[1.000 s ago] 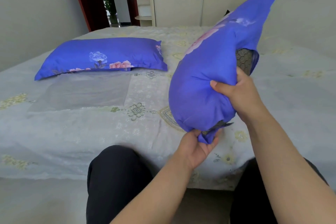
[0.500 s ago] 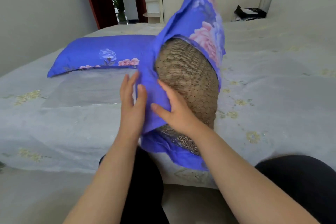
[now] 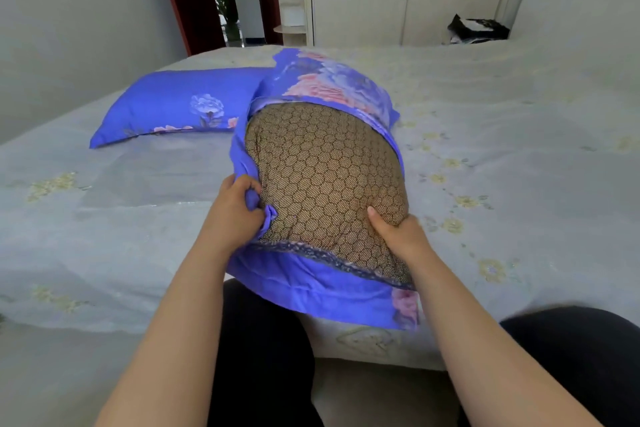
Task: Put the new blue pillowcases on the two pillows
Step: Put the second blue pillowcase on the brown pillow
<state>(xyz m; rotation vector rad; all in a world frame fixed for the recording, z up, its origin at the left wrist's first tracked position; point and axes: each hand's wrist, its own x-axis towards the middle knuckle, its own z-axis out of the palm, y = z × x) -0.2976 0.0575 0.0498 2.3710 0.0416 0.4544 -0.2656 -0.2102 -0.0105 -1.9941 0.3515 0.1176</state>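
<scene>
Second pillow (image 3: pixel 325 184) lies at the near edge of the bed (image 3: pixel 519 166), centre of view. It's about half cased: the brown honeycomb-mesh face is exposed through the opening of the blue floral pillowcase (image 3: pixel 332 87). The case covers the far end, wraps the left side and runs under the near edge as a flap (image 3: pixel 311 291).

Left hand (image 3: pixel 235 208): fingers curled, pinching a bunch of the case's edge at the pillow's left side. Right hand (image 3: pixel 398 232): gripping the pillow's near right corner, thumb on the mesh, other fingers hidden underneath.

First pillow (image 3: pixel 176 104) looks fully cased, lying flat on the far left of the bed, its right end hidden behind the second one.

Status estimate: one of two done, second roughly halfway. Left to do: pull the opening over the mesh, seat the near corners, tuck the flap, lay it flat.

Dark bundle (image 3: pixel 478 29) on the far right of the bed, well apart. Can't tell what it is.
</scene>
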